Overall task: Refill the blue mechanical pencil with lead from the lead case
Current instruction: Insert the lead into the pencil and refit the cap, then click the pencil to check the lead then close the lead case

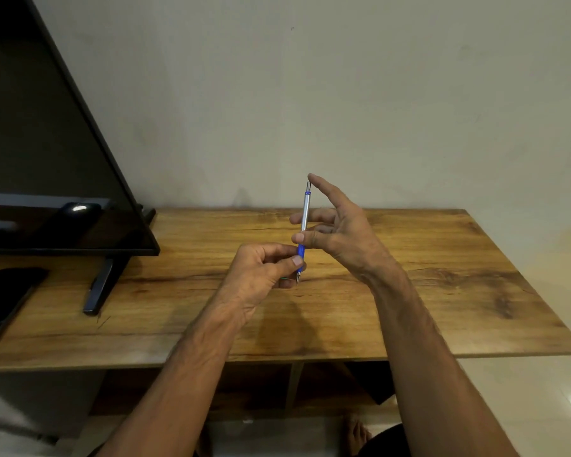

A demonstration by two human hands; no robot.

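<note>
Upright between both hands, the blue mechanical pencil (303,230) (tip down) is pinched by left hand (264,270) and right hand (335,230).

Wooden surface (409,291) against a plain wall (310,94), with a dark screen off to the left of the grip.

The black television (47,143) stands well left of the grip and leans across the upper corner, its stand foot (98,286) resting on the wood-grain surface below and to the left. A flat black object (4,298) lies farther left still, at the frame's edge. Under the surface, nearer than the grip, open shelf compartments (261,387) show, and a bare foot (356,435) rests on the pale tiled floor (557,390).
</note>
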